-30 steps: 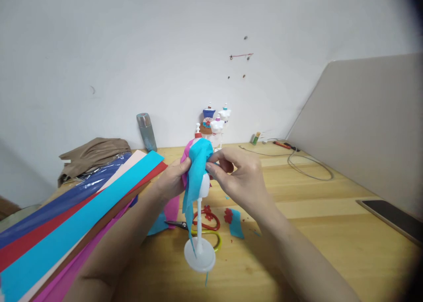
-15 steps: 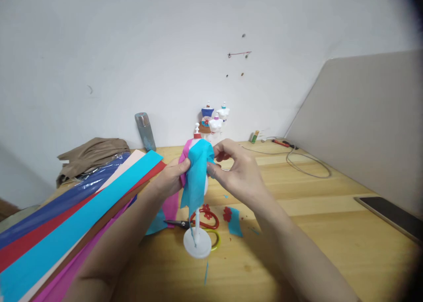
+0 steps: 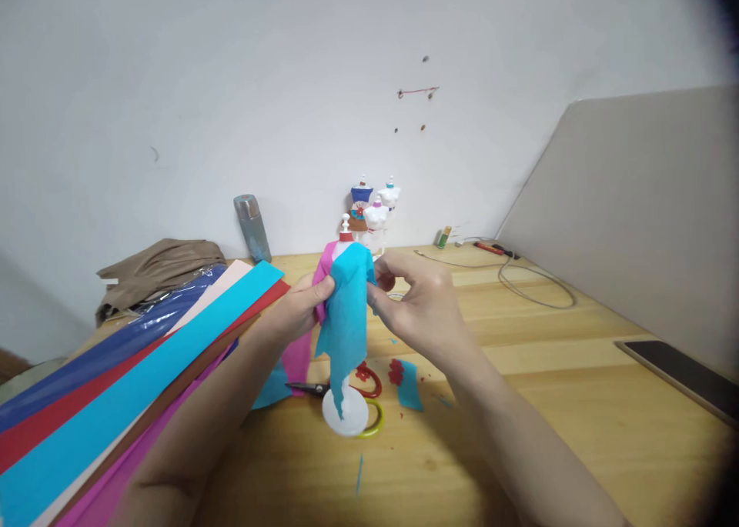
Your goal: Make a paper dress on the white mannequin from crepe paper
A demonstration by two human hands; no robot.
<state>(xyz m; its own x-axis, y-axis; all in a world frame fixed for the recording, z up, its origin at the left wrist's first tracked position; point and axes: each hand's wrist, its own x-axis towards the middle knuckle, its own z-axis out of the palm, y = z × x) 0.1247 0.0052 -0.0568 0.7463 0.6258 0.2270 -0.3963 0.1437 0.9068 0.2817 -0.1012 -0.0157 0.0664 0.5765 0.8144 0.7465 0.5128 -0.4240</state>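
Left hand (image 3: 300, 302): thumb plain; remaining fingers mostly out of sight behind the small dress form (image 3: 342, 254). Right hand (image 3: 424, 300): fingertips partly covered at the blue fabric (image 3: 348, 304), so exact grip unclear. Stem largely concealed by the hanging blue tail. Scissors (image 3: 315, 390): pivot behind the round base (image 3: 354, 421). Rear dress forms (image 3: 376, 218): lower parts screened. Fabric strips (image 3: 144, 381): cropped at left edge. Phone (image 3: 675, 373): far end lost in the dark margin (blurred there). Red specks (image 3: 402, 415) on desk (image 3: 519, 388): too small to identify.

Free tabletop (image 3: 546, 358) between right hand (image 3: 424, 304) and phone (image 3: 678, 377), coloured strips (image 3: 144, 385) blocking left
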